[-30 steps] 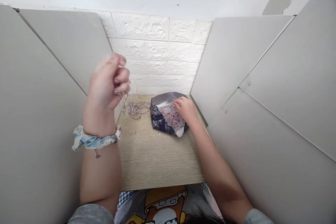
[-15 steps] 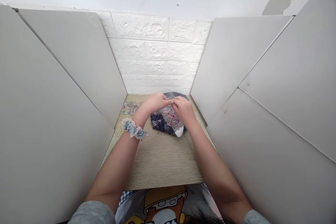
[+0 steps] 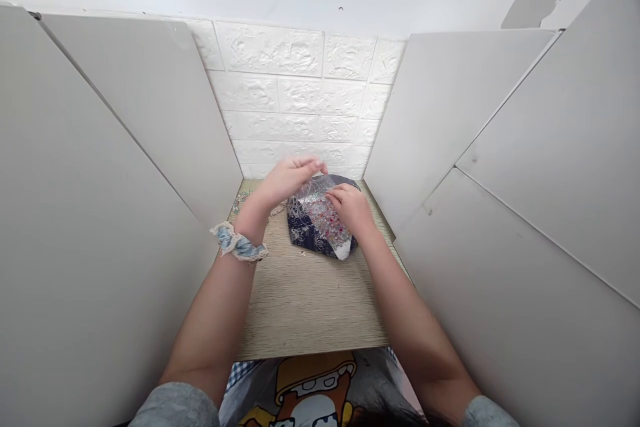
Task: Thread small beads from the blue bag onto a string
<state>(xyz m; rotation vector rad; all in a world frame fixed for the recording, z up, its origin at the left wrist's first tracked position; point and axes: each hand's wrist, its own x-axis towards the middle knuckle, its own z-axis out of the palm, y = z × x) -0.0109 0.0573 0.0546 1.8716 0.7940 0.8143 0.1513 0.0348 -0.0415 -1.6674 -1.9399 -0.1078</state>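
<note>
A clear plastic bag of small pink, red and clear beads [image 3: 327,217] lies on a dark blue patterned pouch or cloth [image 3: 306,235] at the back of the table. Above the bag's upper left, my left hand [image 3: 289,179] is raised with thumb and fingers brought together. Its fingertips are slightly blurred, and thin pale strands show beneath them. My right hand [image 3: 352,208] reaches over the right side of the bag, thumb and forefinger pinched. Whatever either pinch holds is too small to make out. A light blue scrunchie [image 3: 240,243] circles my left wrist.
Beaded strands [image 3: 241,200] lie at the table's back left, partly behind my left arm. A tiny metallic piece [image 3: 302,253] rests in front of the pouch. Grey panels [image 3: 165,100] flank the wooden table [image 3: 313,310], with a white brick-patterned wall [image 3: 300,93] behind.
My left hand has parted from my right and moved up and to the left, uncovering more of the bead bag. The right hand has hardly moved.
</note>
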